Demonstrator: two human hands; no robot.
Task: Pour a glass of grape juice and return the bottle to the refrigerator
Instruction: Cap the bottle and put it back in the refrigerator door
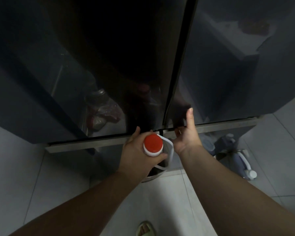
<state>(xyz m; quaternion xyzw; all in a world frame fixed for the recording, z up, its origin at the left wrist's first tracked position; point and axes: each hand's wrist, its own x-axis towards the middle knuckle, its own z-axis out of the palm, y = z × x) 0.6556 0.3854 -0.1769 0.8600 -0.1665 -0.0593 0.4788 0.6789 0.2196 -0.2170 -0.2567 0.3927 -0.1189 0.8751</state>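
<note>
Head view. Bottle (154,150) of grape juice: centre of frame, red cap (153,141) on, white loop handle; contents dark, probably heavy and sloshing, its wall hidden. Left hand (140,150) grasps it round the neck just under the cap, the surest hold (the handle is the alternative). Right hand (187,133): loose, holding nothing, fingers hooked at the lower edge of the right refrigerator door (228,65). Doors shut, seam running up the frame's middle; tiled floor (169,201) below leaves room to step back as the door swings.
</note>
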